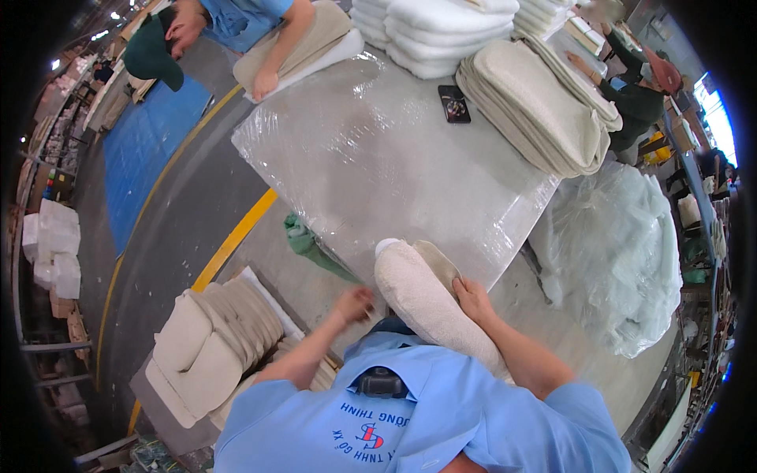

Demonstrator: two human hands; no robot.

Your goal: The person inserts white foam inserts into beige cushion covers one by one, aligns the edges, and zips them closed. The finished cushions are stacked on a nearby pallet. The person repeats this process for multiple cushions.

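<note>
A beige cushion [418, 288] with a fuzzy fabric cover stands tilted against my body at the near edge of the table. White padding [387, 245] shows at its far left end, and a flap of the cover [436, 264] hangs open along its right side. My right hand [471, 298] is closed on the right edge of the cover, thumb and fingers gripping the fabric. Left of the cushion and apart from it, my left hand [355, 306] is raised, its fingers curled but blurred by motion; whether it holds anything cannot be made out.
The table [378, 165] is wrapped in clear plastic. On it are a phone [454, 104], stacked beige covers [536, 106] and white pads [449, 35]. More beige cushions [213, 347] stand at my left. A co-worker [244, 24] leans over the far left corner. Bagged plastic [611, 252] stands at right.
</note>
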